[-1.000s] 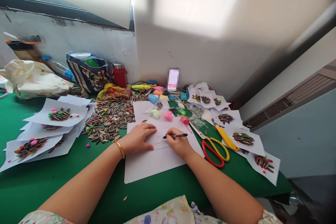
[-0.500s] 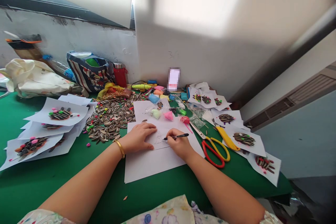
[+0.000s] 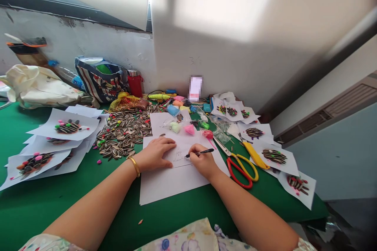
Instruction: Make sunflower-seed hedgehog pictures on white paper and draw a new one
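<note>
White sheets of paper lie on the green table in front of me. A small line drawing shows on the upper sheet, between my hands. My left hand rests flat on the paper's left side, fingers spread, holding nothing. A black pen is pinched in my right hand, its tip at the paper just right of the drawing. Beyond my hands, packets of soft clay in pale green, pink and red sit on and beside the sheets.
Scissors and a yellow box cutter lie right of the paper. Sunflower seeds are heaped at the left. Cards with seed-and-clay figures are stacked left and right. Bags and a red flask stand at the back.
My right hand and the pen have shifted very slightly to the right over the paper. My left hand has stayed in place.
</note>
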`<state>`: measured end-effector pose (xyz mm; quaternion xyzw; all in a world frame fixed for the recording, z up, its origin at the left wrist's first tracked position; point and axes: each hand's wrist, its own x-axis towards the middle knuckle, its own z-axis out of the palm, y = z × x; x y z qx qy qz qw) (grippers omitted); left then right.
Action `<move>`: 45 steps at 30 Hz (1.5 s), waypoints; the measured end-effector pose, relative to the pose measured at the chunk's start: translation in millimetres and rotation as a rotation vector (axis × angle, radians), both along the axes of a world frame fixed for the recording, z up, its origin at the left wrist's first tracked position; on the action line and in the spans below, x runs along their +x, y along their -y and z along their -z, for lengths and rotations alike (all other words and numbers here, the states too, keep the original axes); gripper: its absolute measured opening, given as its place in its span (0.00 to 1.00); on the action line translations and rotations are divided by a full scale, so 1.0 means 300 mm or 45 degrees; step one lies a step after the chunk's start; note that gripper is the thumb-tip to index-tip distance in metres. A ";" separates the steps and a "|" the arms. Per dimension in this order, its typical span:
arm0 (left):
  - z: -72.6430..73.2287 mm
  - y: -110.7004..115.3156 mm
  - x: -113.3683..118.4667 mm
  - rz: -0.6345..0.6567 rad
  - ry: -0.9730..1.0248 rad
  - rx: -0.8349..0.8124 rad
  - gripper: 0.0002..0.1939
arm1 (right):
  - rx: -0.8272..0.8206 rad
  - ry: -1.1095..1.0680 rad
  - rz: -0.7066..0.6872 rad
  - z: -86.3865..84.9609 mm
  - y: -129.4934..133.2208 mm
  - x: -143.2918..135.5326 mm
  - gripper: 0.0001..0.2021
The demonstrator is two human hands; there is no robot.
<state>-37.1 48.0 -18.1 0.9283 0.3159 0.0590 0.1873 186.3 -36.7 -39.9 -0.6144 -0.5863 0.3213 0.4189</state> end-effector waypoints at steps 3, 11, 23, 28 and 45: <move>0.000 0.000 0.000 0.002 0.005 -0.005 0.40 | 0.001 0.022 0.010 0.000 0.002 0.004 0.04; 0.006 0.001 -0.001 -0.004 0.025 -0.010 0.39 | 0.050 0.070 -0.046 -0.005 0.004 0.000 0.05; 0.003 0.001 0.000 0.004 0.024 -0.009 0.39 | 0.064 0.097 -0.067 -0.008 0.000 -0.001 0.07; -0.001 0.003 0.002 -0.003 0.018 -0.008 0.39 | 0.074 0.131 -0.078 -0.008 -0.002 -0.003 0.07; -0.010 0.009 0.005 -0.017 0.012 -0.021 0.38 | 0.035 0.109 -0.035 -0.008 -0.002 0.000 0.05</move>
